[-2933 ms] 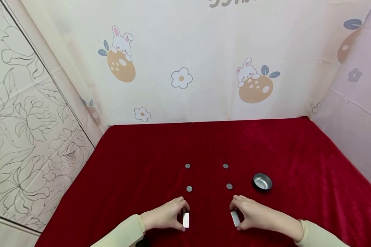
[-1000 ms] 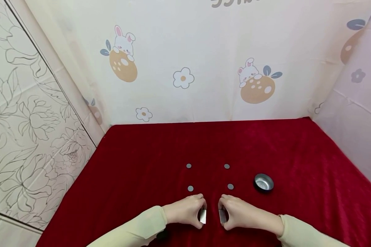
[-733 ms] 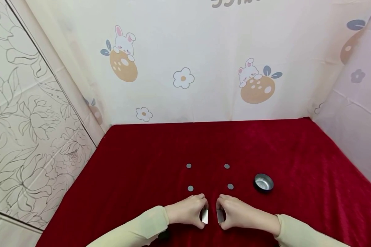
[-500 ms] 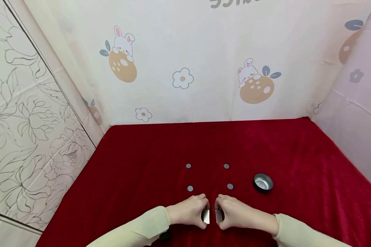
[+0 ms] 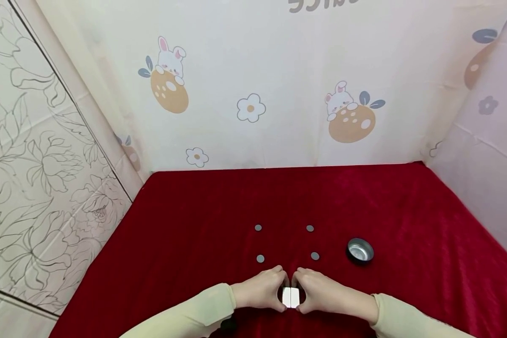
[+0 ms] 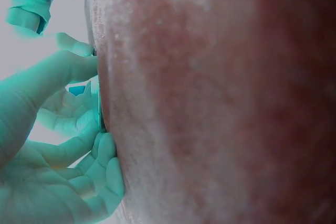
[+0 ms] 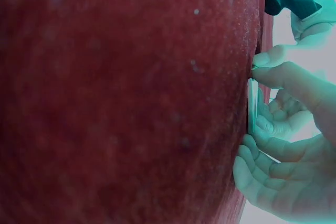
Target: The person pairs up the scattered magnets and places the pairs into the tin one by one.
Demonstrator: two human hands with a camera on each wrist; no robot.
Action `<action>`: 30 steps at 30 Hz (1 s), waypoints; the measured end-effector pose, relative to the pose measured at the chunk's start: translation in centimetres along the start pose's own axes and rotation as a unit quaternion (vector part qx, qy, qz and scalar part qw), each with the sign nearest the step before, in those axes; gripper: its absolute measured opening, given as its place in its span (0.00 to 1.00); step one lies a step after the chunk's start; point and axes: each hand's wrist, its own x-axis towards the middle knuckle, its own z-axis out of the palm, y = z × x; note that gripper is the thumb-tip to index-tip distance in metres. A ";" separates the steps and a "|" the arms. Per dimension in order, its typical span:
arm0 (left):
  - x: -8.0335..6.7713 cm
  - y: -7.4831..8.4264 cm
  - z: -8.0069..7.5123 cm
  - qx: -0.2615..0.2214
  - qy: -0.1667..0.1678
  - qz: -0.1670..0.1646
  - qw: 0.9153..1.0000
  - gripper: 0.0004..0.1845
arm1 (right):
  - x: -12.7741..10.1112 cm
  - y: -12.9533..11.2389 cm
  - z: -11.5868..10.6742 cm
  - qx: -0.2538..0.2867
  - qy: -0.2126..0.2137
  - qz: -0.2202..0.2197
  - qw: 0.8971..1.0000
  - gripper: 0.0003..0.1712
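Left hand (image 5: 259,293) and right hand (image 5: 321,295) are each pinching a metal plate (image 5: 290,297), edges meeting between them on the red worktop (image 5: 194,225). Risk: plates snapping together, nipping fingertips, or slipping sideways.

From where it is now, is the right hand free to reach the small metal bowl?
Probably not at once. The right hand grips a white block pressed against the left hand's block. The metal bowl sits just beyond and to the right on the red cloth, with nothing between.
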 end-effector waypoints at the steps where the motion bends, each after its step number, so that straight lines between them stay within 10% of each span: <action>1: -0.1 0.0 0.0 -0.004 -0.001 -0.002 1.000 0.18 | 0.0 0.0 0.0 0.004 -0.002 0.001 1.000 0.18; 23: -0.3 0.1 -0.6 -0.072 -0.025 0.041 0.996 0.08 | -0.2 0.2 -0.7 0.052 -0.056 0.006 0.997 0.21; 30: -0.8 -0.3 -0.4 -0.170 -0.005 0.023 0.985 0.04 | -0.8 0.9 -1.5 0.122 -0.085 0.003 0.989 0.23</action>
